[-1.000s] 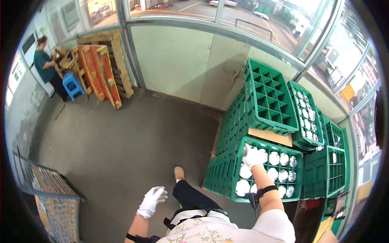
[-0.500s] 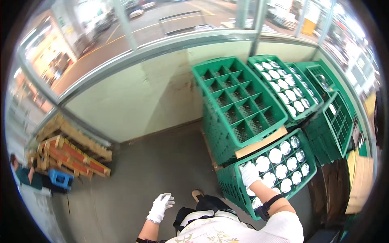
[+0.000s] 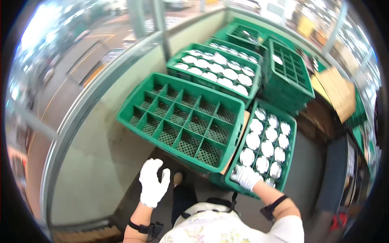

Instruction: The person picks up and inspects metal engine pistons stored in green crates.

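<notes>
My right hand (image 3: 246, 177), in a white glove, is at the near left corner of a green crate (image 3: 288, 162) with compartments. Its fingers curl downward there, and what they grip is hidden. Round, shiny, silvery pieces (image 3: 267, 148) fill this crate's compartments. My left hand (image 3: 154, 182), gloved in white too, hovers with fingers apart and nothing in it. It is just short of the near side of a second green divided crate (image 3: 178, 156), whose compartments hold nothing. This crate stands higher, on a stack.
Behind stands another green crate (image 3: 172, 67) of silvery pieces. More green crates (image 3: 285, 95) are stacked at the back right, near cardboard (image 3: 336, 91). A brown cardboard strip (image 3: 237, 146) lies between the two nearest crates. A low wall (image 3: 87, 174) with windows runs along the left.
My view has turned right and I have moved closer to the empty crate. My left hand has risen toward its near side. My right hand remains at the filled crate, now at its near corner.
</notes>
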Motion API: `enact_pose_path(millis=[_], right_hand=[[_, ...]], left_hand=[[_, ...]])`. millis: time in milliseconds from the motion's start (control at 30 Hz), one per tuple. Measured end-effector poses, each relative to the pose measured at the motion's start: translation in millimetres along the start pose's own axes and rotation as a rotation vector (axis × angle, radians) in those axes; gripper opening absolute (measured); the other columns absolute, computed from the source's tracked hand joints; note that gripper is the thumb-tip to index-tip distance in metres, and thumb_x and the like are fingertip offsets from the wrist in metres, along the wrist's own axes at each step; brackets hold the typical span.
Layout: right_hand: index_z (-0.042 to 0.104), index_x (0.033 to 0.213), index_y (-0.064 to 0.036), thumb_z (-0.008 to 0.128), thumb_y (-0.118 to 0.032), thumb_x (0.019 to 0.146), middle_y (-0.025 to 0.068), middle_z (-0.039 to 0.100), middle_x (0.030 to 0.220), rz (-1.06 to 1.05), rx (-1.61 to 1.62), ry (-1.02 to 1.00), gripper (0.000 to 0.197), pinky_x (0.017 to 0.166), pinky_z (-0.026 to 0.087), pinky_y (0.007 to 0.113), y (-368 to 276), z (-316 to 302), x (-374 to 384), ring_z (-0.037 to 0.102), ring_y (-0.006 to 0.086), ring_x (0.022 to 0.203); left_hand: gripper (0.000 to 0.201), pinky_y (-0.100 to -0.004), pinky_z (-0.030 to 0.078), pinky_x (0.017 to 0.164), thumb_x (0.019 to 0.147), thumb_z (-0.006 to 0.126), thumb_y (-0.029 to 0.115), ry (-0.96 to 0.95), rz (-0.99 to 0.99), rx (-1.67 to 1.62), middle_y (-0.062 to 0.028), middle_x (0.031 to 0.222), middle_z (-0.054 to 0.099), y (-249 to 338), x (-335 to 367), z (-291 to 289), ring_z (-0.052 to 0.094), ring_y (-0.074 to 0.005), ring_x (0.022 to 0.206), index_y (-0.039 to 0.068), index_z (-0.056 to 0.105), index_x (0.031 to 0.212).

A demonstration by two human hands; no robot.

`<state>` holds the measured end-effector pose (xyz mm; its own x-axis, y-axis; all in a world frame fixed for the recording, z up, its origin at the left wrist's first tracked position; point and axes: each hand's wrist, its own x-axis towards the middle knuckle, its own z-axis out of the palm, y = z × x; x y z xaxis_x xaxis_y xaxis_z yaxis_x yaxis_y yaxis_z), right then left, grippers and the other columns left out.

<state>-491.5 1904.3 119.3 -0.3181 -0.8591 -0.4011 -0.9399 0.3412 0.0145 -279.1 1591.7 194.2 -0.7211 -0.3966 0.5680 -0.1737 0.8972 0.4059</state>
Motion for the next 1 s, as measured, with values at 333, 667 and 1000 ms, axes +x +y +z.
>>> enact_pose_path(millis=[333, 667, 1000], right_hand=[[0.07, 0.097, -0.013, 0.067, -0.027, 0.08, 0.0135, 0.069, 0.096, 0.728, 0.754, 0.174, 0.022, 0.078, 0.053, 0.044, -9, -35, -7, 0.066, 0.0335, 0.092], [0.052, 0.124, -0.0085, 0.081, -0.04, 0.064, 0.0174, 0.061, 0.108, 1.16, 0.531, 0.187, 0.074, 0.091, 0.044, 0.046, 21, -30, 45, 0.057, 0.0361, 0.101], [0.049, 0.124, -0.0098, 0.08, -0.03, 0.059, 0.0172, 0.06, 0.108, 1.201, 0.568, 0.111, 0.075, 0.088, 0.045, 0.043, 27, -59, 35, 0.058, 0.0336, 0.102]], left_hand=[[0.039, -0.0464, 0.047, 0.092, 0.063, 0.08, 0.035, -0.354, 0.748, -0.144, -0.0025, 0.07, 0.057, -51, 131, 42, 0.06, -0.0204, 0.071, 0.013, 0.067, 0.094], [0.025, -0.0352, 0.052, 0.068, 0.063, 0.079, 0.03, -0.54, 1.022, -0.279, 0.001, 0.058, 0.05, -62, 150, 65, 0.057, -0.0184, 0.06, 0.015, 0.063, 0.077], [0.022, -0.0363, 0.054, 0.072, 0.067, 0.076, 0.027, -0.623, 1.088, -0.283, -0.0013, 0.064, 0.056, -59, 156, 75, 0.061, -0.0184, 0.067, 0.014, 0.062, 0.077]])
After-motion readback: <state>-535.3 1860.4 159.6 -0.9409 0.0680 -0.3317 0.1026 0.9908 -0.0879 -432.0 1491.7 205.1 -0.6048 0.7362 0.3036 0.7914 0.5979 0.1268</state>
